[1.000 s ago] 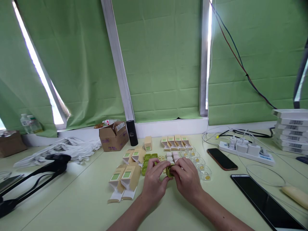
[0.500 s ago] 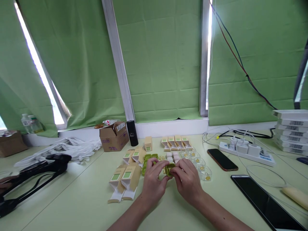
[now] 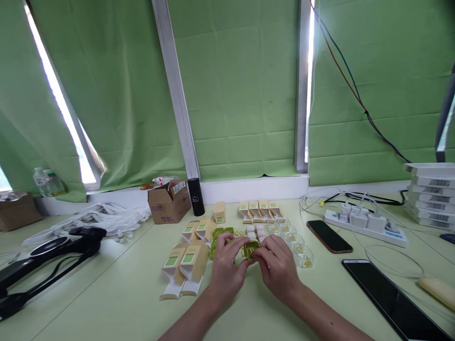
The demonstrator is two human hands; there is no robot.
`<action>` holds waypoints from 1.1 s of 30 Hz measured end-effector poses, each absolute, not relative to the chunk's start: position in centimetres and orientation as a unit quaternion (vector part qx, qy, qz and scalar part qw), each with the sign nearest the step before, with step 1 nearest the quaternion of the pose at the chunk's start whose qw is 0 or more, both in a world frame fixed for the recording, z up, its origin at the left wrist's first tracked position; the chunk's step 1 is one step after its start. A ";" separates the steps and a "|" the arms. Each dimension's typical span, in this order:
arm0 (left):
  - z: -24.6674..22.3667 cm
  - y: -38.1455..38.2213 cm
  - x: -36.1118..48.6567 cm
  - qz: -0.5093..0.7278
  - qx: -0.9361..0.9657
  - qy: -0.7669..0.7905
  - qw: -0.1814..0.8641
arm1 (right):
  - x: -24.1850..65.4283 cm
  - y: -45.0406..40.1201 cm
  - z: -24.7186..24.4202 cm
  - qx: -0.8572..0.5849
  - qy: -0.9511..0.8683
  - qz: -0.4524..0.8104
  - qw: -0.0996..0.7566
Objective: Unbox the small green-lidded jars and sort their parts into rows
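Note:
A small olive-green open case is held between my two hands over the table. My left hand pinches its left side with thumb and fingers. The fingertips of my right hand are closed at its right edge; whether they hold a smaller part inside is hidden. More green cases stand just behind my left hand. Beyond the held case lie small white and pink blocks. Clear plastic cups with yellow centres are grouped right of my right hand.
Several open beige cartons lie to the left, with more cartons behind. A brown box and black cylinder stand at the back. Rightward are a phone, a tablet and a power strip. A black strapped device lies left.
Both hands keep nearly the same grip on the green case. At the far left, a hand by the black device has gone out of view.

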State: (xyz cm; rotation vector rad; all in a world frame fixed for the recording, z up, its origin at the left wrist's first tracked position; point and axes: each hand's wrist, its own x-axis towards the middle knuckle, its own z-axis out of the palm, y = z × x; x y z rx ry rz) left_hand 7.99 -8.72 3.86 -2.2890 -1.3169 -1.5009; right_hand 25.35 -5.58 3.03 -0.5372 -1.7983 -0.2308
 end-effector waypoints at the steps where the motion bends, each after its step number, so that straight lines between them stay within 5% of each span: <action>1: 3.9 -8.7 8.0 -0.493 -0.752 -0.434 0.052 | 25.4 -5.5 3.0 -0.230 -0.770 -0.099 0.586; 18: 3.6 -7.8 6.8 -0.531 -0.656 -0.536 0.028 | 26.0 -5.3 2.9 -0.236 -0.751 -0.046 0.615; 33: 4.0 -6.9 5.7 -0.630 -0.544 -0.546 -0.091 | 20.8 -2.5 3.4 -0.385 -0.866 -0.053 0.316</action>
